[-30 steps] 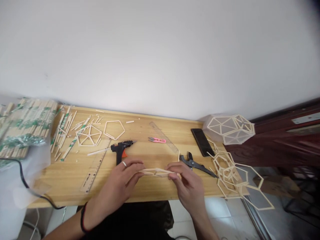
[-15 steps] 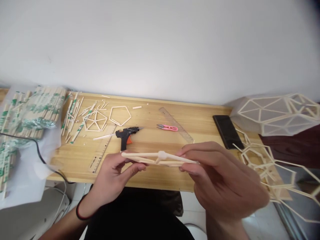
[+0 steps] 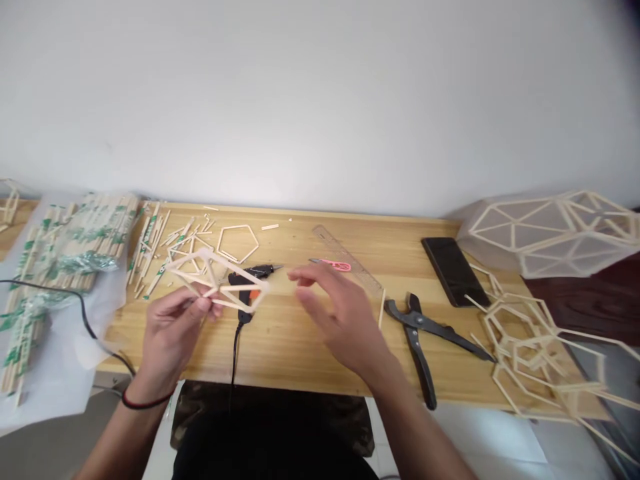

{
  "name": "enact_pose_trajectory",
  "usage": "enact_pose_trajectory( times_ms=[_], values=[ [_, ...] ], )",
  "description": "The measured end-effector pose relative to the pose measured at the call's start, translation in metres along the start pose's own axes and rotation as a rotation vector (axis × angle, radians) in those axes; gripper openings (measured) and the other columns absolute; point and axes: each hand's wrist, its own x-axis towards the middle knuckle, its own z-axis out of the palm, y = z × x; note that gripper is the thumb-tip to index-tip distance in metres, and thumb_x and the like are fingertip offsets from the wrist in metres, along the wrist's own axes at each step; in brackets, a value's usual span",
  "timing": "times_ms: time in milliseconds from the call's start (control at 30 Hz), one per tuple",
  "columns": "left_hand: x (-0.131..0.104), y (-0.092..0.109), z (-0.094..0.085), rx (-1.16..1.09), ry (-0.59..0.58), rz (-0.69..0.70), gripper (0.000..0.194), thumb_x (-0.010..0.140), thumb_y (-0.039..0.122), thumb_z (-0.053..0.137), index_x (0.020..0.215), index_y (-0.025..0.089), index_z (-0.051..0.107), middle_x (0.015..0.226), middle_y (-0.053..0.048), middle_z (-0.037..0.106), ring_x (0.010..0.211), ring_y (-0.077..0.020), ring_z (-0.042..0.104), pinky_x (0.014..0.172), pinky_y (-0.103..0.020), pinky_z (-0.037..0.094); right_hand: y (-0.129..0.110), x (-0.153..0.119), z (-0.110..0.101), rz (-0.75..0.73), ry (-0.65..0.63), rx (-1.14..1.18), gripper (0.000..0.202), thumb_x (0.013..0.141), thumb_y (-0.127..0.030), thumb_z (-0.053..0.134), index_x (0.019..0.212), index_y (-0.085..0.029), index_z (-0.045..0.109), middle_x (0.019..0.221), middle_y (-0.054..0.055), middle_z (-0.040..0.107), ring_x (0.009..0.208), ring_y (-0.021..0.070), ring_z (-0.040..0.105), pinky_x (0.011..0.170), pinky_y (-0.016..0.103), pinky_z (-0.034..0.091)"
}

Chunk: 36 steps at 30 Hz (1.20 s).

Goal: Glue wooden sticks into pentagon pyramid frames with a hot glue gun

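Note:
Between the thumb and fingers of my left hand [image 3: 175,327] is a wooden stick frame [image 3: 243,288], a polygon with inner spokes, tilted above the table. Behind and partly under it lies a black glue gun [image 3: 243,300] with an orange trigger. My right hand [image 3: 340,313] is off the frame, fingers bent and apart, with nothing in it. Just beyond its fingertips, pink thread snips [image 3: 336,265] lie partly hidden beside a clear ruler [image 3: 345,253].
Black-handled cutters [image 3: 417,327], a dark phone [image 3: 454,272] and joined stick frames [image 3: 530,333] lie to the right. A covered stick model [image 3: 540,233] stands behind. Bagged chopsticks [image 3: 95,230], loose sticks [image 3: 150,247] and a flat pentagon [image 3: 239,243] are on the left.
My right hand has let go of the stick frame and opened. My left hand has carried the frame left and tilted it. The cutters have come into sight.

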Motion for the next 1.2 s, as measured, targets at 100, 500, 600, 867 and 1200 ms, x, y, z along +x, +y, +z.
enact_pose_trajectory(
  times_ms=[100, 500, 600, 867, 1200],
  values=[
    [0.013, 0.000, -0.022, 0.008, 0.091, 0.007, 0.020, 0.068, 0.033, 0.099, 0.074, 0.021, 0.084, 0.075, -0.002, 0.080, 0.061, -0.0128, 0.070, 0.057, -0.021, 0.058, 0.010, 0.021, 0.038, 0.096, -0.163, -0.162, 0.020, 0.101, -0.024, 0.066, 0.121, -0.021, 0.067, 0.126, 0.010, 0.072, 0.122, 0.0261, 0.066, 0.106, 0.041, 0.053],
    [0.025, -0.006, -0.037, -0.016, 0.225, -0.015, 0.028, 0.066, 0.035, 0.101, 0.079, 0.020, 0.081, 0.078, -0.001, 0.079, 0.065, -0.0120, 0.071, 0.067, -0.023, 0.062, -0.006, 0.020, 0.122, 0.310, -0.229, -0.255, 0.037, 0.089, -0.021, 0.073, 0.122, -0.020, 0.056, 0.122, 0.017, 0.068, 0.091, 0.0308, 0.073, 0.074, 0.041, 0.057],
    [0.033, -0.001, -0.035, -0.031, 0.187, -0.018, 0.033, 0.066, 0.034, 0.101, 0.086, 0.020, 0.079, 0.071, 0.000, 0.077, 0.060, -0.0107, 0.069, 0.063, -0.021, 0.060, 0.011, 0.015, 0.114, 0.307, -0.158, -0.107, 0.036, 0.081, -0.009, 0.066, 0.114, -0.021, 0.056, 0.116, 0.012, 0.067, 0.096, 0.0289, 0.071, 0.082, 0.041, 0.056],
    [0.040, -0.005, -0.004, -0.123, 0.021, -0.122, 0.040, 0.071, 0.035, 0.098, 0.094, 0.020, 0.069, 0.072, 0.001, 0.076, 0.058, -0.0107, 0.068, 0.059, -0.021, 0.056, 0.059, -0.011, 0.054, 0.421, 0.087, 0.395, 0.049, 0.080, -0.031, 0.070, 0.125, -0.022, 0.054, 0.090, -0.001, 0.060, 0.071, 0.0181, 0.066, 0.060, 0.030, 0.053],
    [-0.003, -0.044, 0.042, -0.258, -0.178, -0.504, 0.038, 0.077, 0.030, 0.094, 0.098, 0.020, 0.064, 0.071, 0.003, 0.069, 0.057, -0.0082, 0.062, 0.055, -0.017, 0.047, 0.071, -0.050, 0.051, 0.536, 0.173, 0.758, 0.031, 0.092, -0.052, 0.068, 0.090, -0.021, 0.063, 0.077, 0.001, 0.063, 0.062, 0.0161, 0.060, 0.057, 0.032, 0.053]
  ],
)
